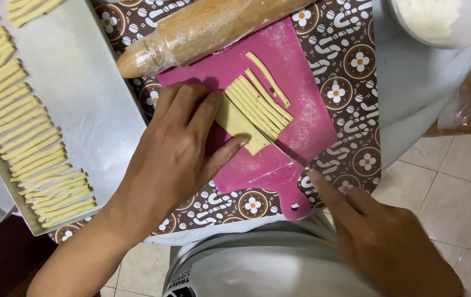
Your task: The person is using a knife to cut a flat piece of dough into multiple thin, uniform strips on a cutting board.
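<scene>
Floral-patterned tablecloth (351, 60), pink plastic board (301, 118), left hand (175, 159) fingers flat on pale dough (235, 121), right hand (378, 236) gripping knife (287, 154).

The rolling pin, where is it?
In the head view, the rolling pin lies slanted at the top, across the far edge of the pink cutting board, beyond the cut dough strips.

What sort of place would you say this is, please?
Probably a home kitchen set up for baking: a rolling pin, a pink cutting board with dough cut into strips, and a metal tray of strips.
</scene>
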